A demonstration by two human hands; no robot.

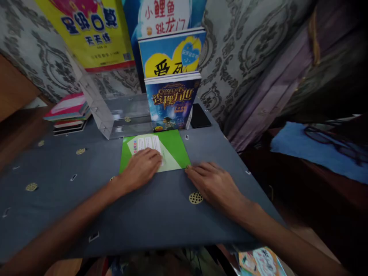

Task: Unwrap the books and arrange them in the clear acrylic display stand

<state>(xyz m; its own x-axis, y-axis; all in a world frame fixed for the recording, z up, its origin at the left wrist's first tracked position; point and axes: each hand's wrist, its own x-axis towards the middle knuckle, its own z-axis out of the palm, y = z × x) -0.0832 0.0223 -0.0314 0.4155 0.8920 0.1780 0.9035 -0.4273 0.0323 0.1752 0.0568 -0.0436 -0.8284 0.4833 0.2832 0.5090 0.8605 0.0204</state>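
A thin green book (pixel 175 147) with a pale panel and printed text lies flat on the cloth-covered table. My left hand (pixel 143 165) rests on its lower left part, fingers stretched out flat and covering some of the text. At the lower right corner of the book is my right hand (pixel 215 186), its thumb and finger closed together on that corner. Just behind the book stands a clear plastic rack (pixel 105 128), with a dark blue book (pixel 172 101) upright at its right front.
More books stand in the rack, among them a yellow workbook (pixel 106 50) and a blue-and-yellow book (pixel 172 50). A stack of books (pixel 69 111) lies left, a black phone (pixel 200 115) right of the rack. Glasses (pixel 333 142) rest on blue cloth (pixel 301 142) at right.
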